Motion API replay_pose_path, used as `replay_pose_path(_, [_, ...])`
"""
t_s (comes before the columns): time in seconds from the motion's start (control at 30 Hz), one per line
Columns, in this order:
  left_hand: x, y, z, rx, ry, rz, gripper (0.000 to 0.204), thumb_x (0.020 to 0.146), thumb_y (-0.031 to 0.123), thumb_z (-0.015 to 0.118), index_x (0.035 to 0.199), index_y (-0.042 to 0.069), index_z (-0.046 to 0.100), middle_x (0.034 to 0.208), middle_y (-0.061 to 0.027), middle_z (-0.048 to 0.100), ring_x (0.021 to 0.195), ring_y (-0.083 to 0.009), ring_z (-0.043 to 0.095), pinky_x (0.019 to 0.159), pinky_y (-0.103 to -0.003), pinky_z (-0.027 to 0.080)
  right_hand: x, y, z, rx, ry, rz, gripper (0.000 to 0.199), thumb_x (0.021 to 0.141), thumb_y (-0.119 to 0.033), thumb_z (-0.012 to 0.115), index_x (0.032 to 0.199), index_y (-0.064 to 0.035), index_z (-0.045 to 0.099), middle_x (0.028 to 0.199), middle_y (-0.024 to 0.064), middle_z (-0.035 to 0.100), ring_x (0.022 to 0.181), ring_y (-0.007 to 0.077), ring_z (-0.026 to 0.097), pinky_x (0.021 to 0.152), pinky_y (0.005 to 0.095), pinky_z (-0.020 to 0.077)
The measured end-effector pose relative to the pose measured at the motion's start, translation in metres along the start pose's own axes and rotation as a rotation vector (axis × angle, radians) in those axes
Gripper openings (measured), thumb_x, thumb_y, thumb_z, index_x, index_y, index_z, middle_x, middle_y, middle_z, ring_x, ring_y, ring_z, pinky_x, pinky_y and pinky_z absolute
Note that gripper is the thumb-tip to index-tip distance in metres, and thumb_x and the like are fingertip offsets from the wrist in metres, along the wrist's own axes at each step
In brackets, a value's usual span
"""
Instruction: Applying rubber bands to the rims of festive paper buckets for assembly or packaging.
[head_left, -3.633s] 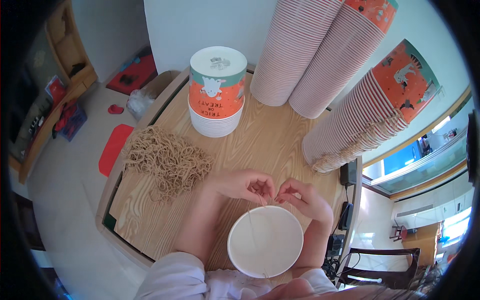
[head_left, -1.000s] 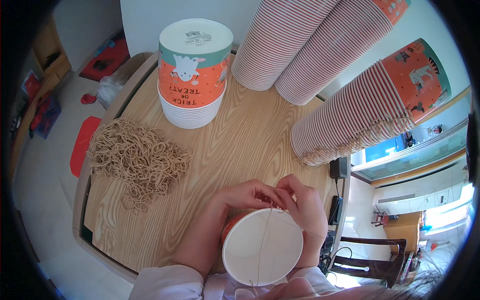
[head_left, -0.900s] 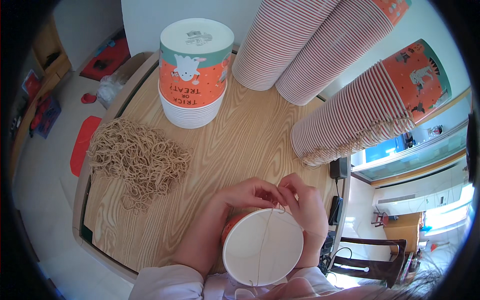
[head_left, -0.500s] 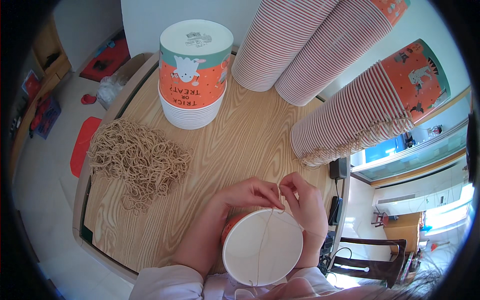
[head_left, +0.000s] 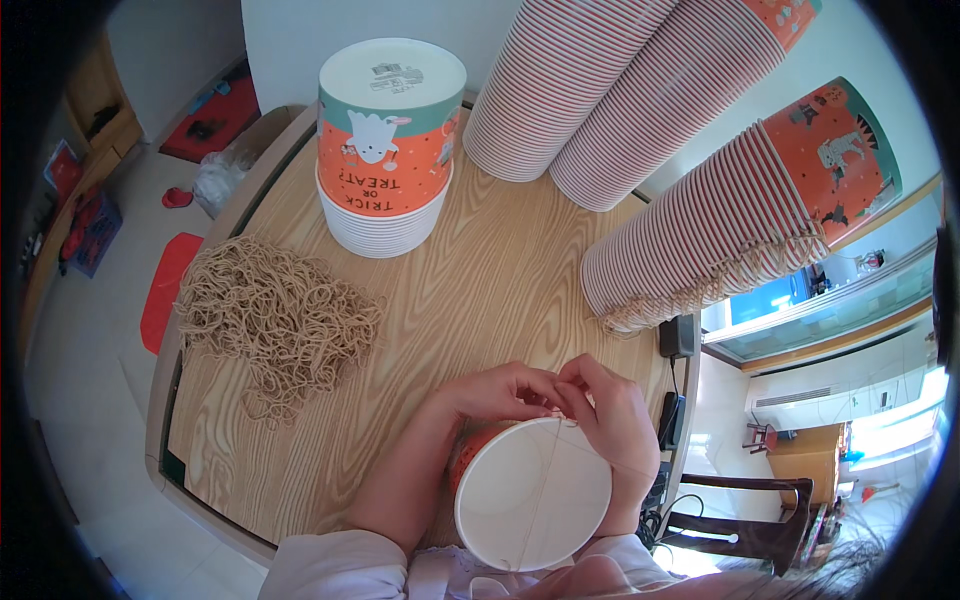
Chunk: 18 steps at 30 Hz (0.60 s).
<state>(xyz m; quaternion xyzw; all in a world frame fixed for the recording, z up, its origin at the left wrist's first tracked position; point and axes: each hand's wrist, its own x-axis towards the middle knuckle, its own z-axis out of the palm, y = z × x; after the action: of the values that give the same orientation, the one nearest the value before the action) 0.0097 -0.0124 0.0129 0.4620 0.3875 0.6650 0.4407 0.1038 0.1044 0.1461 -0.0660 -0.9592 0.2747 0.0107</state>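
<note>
A paper bucket (head_left: 495, 505) leans against my body, its white open mouth turned up toward me and a bit of orange wall showing at the left. Across that mouth runs a thin tan cord (head_left: 541, 490), from the near rim to the far rim. At the far rim my left hand (head_left: 505, 391) is closed in a pinch on the cord. My right hand (head_left: 612, 408) pinches there too, its fingertips against those of the left. The fingers hide the cord's end and any knot.
A tangled heap of tan cord (head_left: 280, 320) lies on the wooden table (head_left: 500, 270) at left. Upside-down orange buckets (head_left: 390, 150) stand behind it. Tall bucket stacks (head_left: 570, 80) rise at the back; another stack (head_left: 700, 220), with cords along its rims, stands at right beside a black adapter (head_left: 677, 337).
My right hand has come down slightly, and the fingertips of both hands have drawn together at the rim. The bucket has shifted a little to the right.
</note>
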Motion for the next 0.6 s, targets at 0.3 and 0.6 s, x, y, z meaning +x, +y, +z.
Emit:
replay_pose_path(0.3, [-0.004,0.002,-0.003,-0.074,0.050,0.012,0.008,0.084,0.005,0.062,0.092,0.002,0.062,0.090,-0.0043,0.063,0.085,-0.0112,0.058,0.076,-0.026,0.046,-0.002,0.001,-0.002,-0.030,-0.033,0.004,0.010,0.081,-0.002,0.061,0.089,0.0001,0.055,0.076,0.0149,0.064,0.070,0.0284,0.066,0.061,0.0330,0.0503])
replay_pose_path(0.6, [-0.006,0.005,-0.006,-0.390,0.160,0.097,0.010,0.086,0.012,0.061,0.088,0.002,0.061,0.087,-0.0009,0.060,0.086,-0.0092,0.056,0.079,-0.025,0.043,-0.001,-0.009,-0.004,0.059,0.044,-0.103,0.008,0.080,0.000,0.061,0.086,0.0011,0.056,0.078,0.0145,0.062,0.073,0.0281,0.064,0.064,0.0313,0.0487])
